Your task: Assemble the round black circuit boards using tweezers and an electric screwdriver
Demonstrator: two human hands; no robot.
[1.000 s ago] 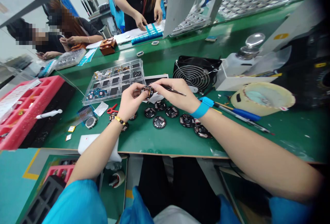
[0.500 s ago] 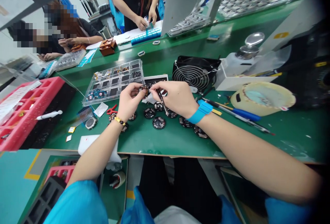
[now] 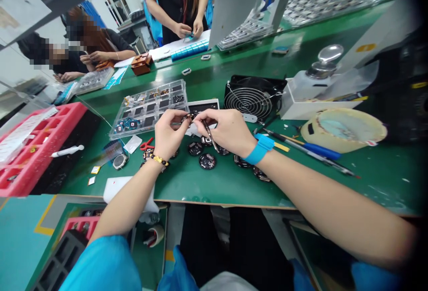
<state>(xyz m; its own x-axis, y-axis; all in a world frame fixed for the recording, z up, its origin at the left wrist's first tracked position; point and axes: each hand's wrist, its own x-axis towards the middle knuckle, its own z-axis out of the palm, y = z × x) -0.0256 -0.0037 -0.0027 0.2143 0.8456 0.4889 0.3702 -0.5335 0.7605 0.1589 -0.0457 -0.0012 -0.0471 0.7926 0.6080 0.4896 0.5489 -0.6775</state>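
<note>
Between thumb and fingers, my left hand (image 3: pixel 170 132) grips a small round black electronic part (image 3: pixel 187 118), partly covered by the fingertips. My right hand (image 3: pixel 229 130) is closed on dark tweezers (image 3: pixel 211 136), which slant down through the fingers toward the table. Both hands' fingertips meet at the round part, above the bench. Below them lie several similar round black parts (image 3: pixel 207 161) on the green surface. A white tray (image 3: pixel 202 104) with dark contents sits just behind my hands, partly hidden by them.
A clear compartment box (image 3: pixel 150 106) stands behind my left hand. Past my right hand are a black fan (image 3: pixel 249 99), pens (image 3: pixel 317 150) and a tape roll (image 3: pixel 344 128). A pink tray (image 3: pixel 63 135) stands at the left. Co-workers sit and stand across the bench.
The view has shifted slightly. Both my hands stay together at the round part, with the fingertips moved only a little. Across the bench, a standing co-worker's hands have moved slightly.
</note>
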